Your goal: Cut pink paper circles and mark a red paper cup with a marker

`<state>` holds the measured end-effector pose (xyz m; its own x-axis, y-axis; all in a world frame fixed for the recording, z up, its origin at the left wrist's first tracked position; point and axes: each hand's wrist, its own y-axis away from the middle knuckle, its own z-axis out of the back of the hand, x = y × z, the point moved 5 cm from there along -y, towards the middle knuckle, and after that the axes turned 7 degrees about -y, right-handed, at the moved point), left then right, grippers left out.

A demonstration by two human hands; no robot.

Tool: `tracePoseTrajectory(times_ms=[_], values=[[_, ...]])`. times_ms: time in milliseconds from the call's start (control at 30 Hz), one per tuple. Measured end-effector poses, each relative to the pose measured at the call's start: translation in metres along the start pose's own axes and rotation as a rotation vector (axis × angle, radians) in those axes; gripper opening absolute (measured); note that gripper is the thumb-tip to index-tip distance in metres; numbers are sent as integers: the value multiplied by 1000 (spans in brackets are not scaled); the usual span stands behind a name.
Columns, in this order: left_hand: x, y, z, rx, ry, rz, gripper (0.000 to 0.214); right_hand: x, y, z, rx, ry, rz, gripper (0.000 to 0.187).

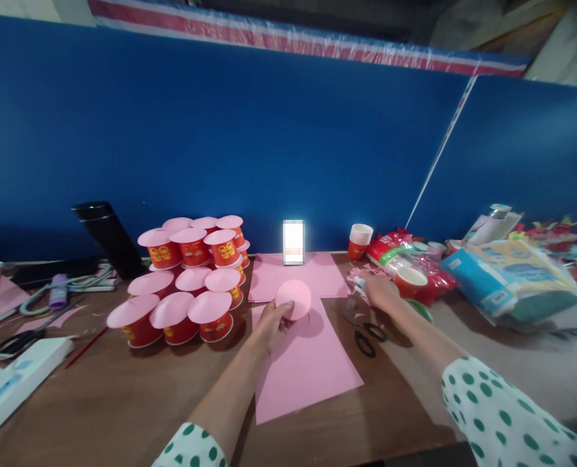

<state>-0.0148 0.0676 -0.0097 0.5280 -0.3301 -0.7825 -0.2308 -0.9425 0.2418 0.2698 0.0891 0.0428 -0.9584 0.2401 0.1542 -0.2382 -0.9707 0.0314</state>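
My left hand [271, 319] pinches a round pink paper disc [294, 299] and holds it up over a pink paper sheet [304, 366] on the brown table. My right hand [379, 290] reaches to the right, its fingers closed on a small white object [360, 283] that I cannot name, beside a red paper cup [410, 283]. Black scissors [367, 336] lie on the table between my two arms. To the left stands a stacked pile of red cups capped with pink discs [186, 279].
A lit phone [294, 242] leans on the blue wall behind another pink sheet [312, 274]. A stack of red cups [359, 241] and plastic packages [507, 277] sit to the right. A black flask [108, 239], scissors [13, 342] and a white box [11, 384] lie left.
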Motion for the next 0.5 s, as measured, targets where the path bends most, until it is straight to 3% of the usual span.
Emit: tracePoseTrajectory(times_ms=[100, 300, 500], values=[[1, -1, 0, 3, 12, -3, 46, -2, 4, 4, -48, -86, 50, 48], [1, -1, -1, -6, -1, -14, 36, -4, 9, 14, -158, -287, 132, 36], [3, -2, 0, 21, -8, -19, 20, 22, 39, 10, -227, -519, 304, 33]])
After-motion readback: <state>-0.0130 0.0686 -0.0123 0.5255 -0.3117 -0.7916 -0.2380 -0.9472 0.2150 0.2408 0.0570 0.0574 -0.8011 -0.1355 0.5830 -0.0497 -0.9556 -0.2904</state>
